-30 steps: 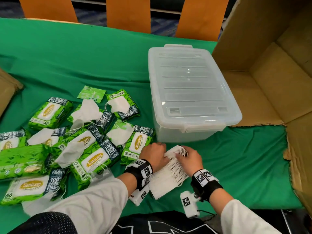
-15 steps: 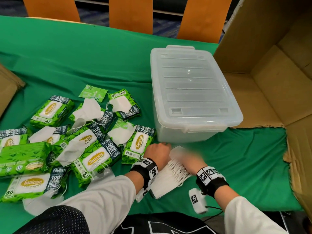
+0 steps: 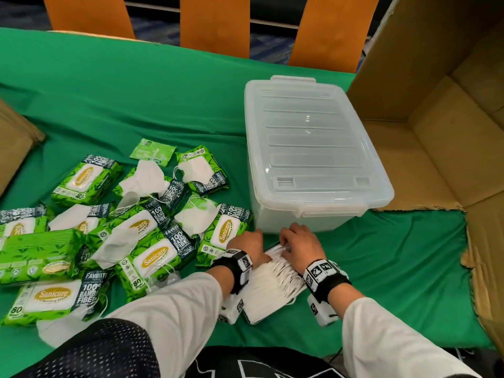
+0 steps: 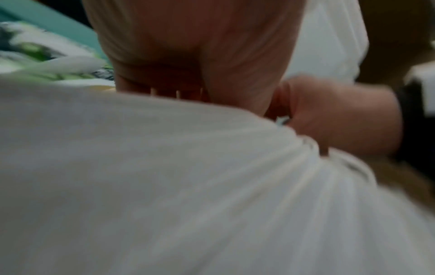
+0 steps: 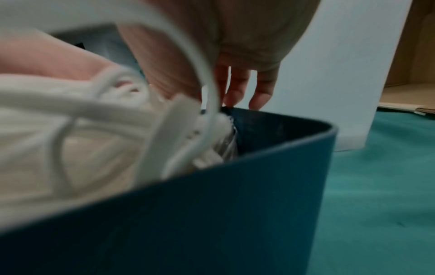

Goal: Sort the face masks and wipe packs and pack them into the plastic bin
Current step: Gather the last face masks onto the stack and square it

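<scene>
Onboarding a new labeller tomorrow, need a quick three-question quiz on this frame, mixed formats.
1. True or false: the clear plastic bin has its lid on.
2. What do both hands handle? A) a green wipe pack B) the stack of white face masks C) the brown cardboard box
3. Fill in: the green wipe packs lie on the person's ___ side of the bin.

Key: 1 true. 2 B: left hand and right hand rest on the stack. 3 left.

A green-clothed table is carrying a lidded bin, wipe packs tangled with loose masks, a mask stack and a cardboard box.
</scene>
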A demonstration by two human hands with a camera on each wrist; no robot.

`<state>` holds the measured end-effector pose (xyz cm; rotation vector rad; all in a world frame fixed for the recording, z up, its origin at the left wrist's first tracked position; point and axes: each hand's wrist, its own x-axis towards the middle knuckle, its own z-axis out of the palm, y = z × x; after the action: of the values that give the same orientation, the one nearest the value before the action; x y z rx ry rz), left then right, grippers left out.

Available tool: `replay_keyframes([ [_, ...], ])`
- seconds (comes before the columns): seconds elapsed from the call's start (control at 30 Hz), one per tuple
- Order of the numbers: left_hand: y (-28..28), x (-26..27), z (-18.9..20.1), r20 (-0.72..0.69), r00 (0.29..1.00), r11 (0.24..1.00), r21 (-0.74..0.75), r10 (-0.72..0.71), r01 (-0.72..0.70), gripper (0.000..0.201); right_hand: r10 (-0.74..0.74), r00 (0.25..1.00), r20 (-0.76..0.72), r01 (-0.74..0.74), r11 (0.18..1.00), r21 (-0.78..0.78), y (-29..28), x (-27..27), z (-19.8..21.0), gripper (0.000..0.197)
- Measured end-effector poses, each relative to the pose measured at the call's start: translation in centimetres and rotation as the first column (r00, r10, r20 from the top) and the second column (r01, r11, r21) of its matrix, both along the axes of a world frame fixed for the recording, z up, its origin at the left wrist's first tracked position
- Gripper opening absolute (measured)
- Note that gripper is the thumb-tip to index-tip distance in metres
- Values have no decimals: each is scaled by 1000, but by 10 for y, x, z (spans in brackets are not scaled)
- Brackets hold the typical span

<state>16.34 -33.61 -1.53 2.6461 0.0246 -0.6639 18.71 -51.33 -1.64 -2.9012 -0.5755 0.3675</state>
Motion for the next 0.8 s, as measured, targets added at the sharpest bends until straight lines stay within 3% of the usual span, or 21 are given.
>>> replay_keyframes([
  [0.1, 27, -7, -9, -117, 972, 953, -204, 205, -226, 44, -24, 1000, 5, 23, 996, 81, -4, 4, -5, 23],
  [0.2, 51, -21, -17, -118, 964, 937, -234, 239, -261, 32, -27, 1000, 1, 27, 992, 124, -9, 3, -6, 24],
  [0.4, 50, -32, -10, 43, 996, 995, -69, 75, -72, 21, 101, 991, 85, -89, 987, -134, -10, -3, -6, 35],
  [0.57, 48, -32, -7, 106, 991, 996, 58, -79, 74, 22, 133, 984, 119, -109, 975, -191, -4, 2, -2, 30],
  [0.8, 39, -35, -3, 117, 979, 973, 182, -167, 144, 20, 61, 998, 8, -57, 965, -254, 0, -6, -11, 37],
])
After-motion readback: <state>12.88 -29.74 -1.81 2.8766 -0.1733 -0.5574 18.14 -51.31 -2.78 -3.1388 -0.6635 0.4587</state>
